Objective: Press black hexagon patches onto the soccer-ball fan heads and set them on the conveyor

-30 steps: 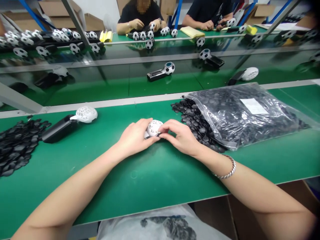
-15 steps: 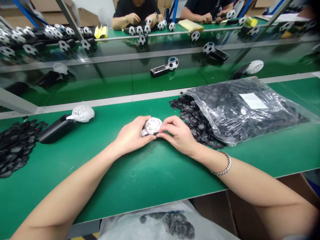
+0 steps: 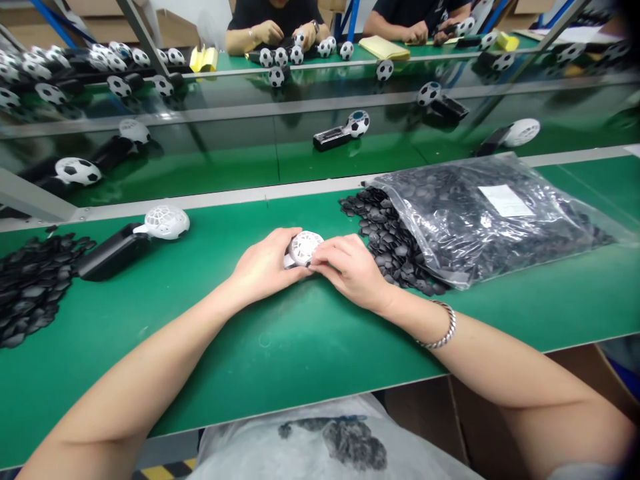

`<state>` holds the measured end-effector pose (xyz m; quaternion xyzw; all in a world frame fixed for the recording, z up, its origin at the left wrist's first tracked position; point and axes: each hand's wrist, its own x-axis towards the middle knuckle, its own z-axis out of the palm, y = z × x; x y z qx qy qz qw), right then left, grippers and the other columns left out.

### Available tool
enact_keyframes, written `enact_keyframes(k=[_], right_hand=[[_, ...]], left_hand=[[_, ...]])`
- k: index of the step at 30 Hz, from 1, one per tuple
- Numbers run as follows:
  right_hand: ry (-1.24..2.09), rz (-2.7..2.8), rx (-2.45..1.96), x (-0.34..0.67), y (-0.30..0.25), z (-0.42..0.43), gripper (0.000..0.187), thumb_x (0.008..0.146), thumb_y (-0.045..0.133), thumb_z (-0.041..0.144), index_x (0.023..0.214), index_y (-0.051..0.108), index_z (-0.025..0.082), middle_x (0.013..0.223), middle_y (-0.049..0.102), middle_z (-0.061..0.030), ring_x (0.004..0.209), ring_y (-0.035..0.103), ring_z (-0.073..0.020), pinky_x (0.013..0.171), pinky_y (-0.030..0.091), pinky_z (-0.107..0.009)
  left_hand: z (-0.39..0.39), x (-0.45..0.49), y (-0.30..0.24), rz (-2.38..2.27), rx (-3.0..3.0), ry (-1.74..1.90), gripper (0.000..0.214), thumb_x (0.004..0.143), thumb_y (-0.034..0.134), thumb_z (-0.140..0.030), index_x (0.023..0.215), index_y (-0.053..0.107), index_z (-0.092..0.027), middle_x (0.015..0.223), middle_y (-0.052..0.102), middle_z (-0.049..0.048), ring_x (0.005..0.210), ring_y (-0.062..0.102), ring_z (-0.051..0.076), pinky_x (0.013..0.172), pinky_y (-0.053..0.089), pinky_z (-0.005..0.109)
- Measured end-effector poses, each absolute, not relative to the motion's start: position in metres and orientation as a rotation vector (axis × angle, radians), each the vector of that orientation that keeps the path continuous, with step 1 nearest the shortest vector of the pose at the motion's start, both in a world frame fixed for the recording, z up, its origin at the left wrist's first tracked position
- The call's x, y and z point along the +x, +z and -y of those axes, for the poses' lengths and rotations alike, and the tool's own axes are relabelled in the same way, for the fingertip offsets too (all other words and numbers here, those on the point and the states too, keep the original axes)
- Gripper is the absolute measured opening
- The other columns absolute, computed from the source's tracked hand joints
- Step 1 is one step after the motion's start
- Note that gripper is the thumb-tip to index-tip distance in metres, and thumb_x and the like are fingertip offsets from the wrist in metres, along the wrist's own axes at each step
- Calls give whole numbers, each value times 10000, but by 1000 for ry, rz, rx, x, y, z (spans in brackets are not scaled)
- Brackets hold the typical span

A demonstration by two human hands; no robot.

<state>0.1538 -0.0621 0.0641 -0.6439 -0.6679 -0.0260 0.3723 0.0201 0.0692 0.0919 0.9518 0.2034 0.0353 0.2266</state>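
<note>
My left hand (image 3: 267,265) is closed round a white ball-shaped shell (image 3: 306,247) with a lattice of openings, low over the green table. At the shell's right side, my right hand (image 3: 353,270) pinches its thumb and fingers together against the lower edge. A bit of black shows there, but whatever the fingertips hold is too hidden to name. Just beyond my right hand lies a pile of small black plates (image 3: 385,233), spilling from a clear plastic bag (image 3: 500,220).
At left lies a black-handled device with a white lattice head (image 3: 165,222), beside another black plate pile (image 3: 35,287). Behind a pale rail, a green conveyor (image 3: 225,167) carries football-headed devices (image 3: 357,125). Two people sit opposite, among many football-headed pieces and yellow pads (image 3: 384,48).
My right fingers have shifted slightly left, further over the shell. Devices on the nearer conveyor have moved right, and another football head has appeared at left. Those on the farther strip have drifted left.
</note>
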Motion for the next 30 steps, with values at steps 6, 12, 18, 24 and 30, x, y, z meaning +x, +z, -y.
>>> enact_keyframes(k=[6,12,18,24,30], right_hand=[[71,1595,-1640,154,61,65,86,816,578,274,802,617,199,787,659,-18,777,592,-153,730,395,-287],[59,1663,-1643,150,64,66,92,847,535,235,811,612,200,811,656,-7,818,581,-147,761,354,-303],[5,1841,-1750,155,76,64,172,885,458,262,789,576,182,820,648,-31,775,551,-169,749,305,-346],[41,1603,-1678,160,64,58,146,813,569,346,853,568,205,872,596,-46,880,537,-193,787,387,-345],[316,1427,-1644,166,53,55,403,749,637,369,1069,471,190,1070,561,-89,997,535,-213,856,444,-372]], left_hand=[[-68,20,93,-579,2665,70,640,748,530,-510,1287,356,-212,1277,482,59,1054,537,262,808,472,363],[-66,20,93,-578,2717,77,647,745,540,-478,1290,341,-192,1273,482,67,1029,551,265,774,482,358],[-66,20,94,-555,2694,80,689,720,540,-546,1282,351,-195,1259,488,64,1028,548,267,781,479,362],[-65,20,94,-567,2693,88,608,757,497,-518,1263,371,-204,1241,506,61,1009,560,256,766,478,348],[-64,23,95,-579,2728,105,605,744,516,-540,1224,399,-192,1194,533,70,968,573,259,717,488,349]])
